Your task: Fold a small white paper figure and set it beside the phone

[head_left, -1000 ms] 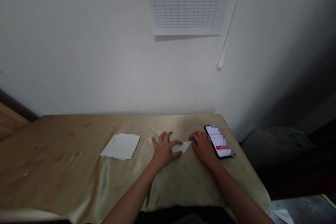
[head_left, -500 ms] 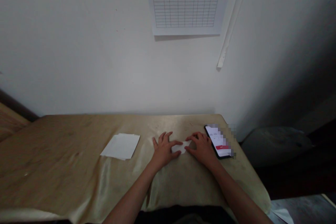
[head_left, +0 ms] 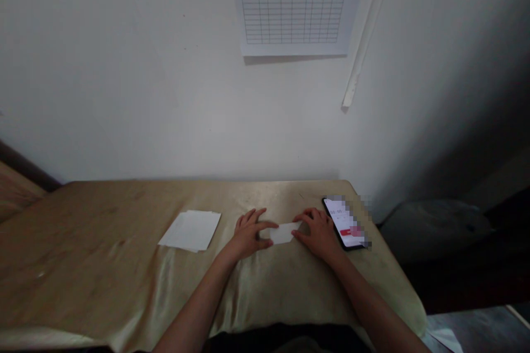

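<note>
Left hand (head_left: 247,237): touched white paper's (head_left: 282,234) left end, grip unclear | right hand (head_left: 318,235): touched right end, likewise unclear | risk: uneven finger pressure could have skewed it

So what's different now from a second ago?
The left hand has slid left, baring more of the small white paper, its fingertips now by the left end. The right hand has brought its thumb onto the right part. The white sheets and phone stayed put.
</note>
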`<state>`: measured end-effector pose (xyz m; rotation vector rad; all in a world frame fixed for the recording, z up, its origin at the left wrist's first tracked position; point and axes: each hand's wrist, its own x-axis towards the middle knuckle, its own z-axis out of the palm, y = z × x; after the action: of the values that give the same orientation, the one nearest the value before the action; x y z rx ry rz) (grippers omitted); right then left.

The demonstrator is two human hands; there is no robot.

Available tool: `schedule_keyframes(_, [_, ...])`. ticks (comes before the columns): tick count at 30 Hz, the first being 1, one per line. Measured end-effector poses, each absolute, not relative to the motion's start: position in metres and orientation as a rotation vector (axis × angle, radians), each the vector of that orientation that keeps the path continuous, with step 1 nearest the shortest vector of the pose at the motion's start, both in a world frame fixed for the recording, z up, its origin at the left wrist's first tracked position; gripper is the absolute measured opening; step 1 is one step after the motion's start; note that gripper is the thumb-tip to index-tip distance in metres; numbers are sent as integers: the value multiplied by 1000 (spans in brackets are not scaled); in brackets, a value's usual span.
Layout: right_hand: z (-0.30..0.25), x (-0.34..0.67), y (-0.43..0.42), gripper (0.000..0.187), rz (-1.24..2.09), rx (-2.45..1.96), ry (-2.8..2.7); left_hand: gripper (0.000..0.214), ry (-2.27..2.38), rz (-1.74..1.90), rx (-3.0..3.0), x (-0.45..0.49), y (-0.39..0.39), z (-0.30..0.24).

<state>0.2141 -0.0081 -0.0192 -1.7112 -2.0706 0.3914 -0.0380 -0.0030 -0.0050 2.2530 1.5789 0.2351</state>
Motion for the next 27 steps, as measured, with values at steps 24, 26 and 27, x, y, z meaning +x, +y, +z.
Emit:
schedule_keyframes(24, [-14, 218, -10, 35, 339, -1589, -2129, 25, 1482, 543, 2363, -36, 1, -19])
schedule_keyframes(26, [-15, 220, -9, 37, 347, -1544, -2145, 18, 1465, 587, 2371, -36, 3, -20])
schedule_keyframes(27, [-16, 222, -8, 37, 347, -1512, -2166, 17, 1454, 616, 2376, -36, 4, -20])
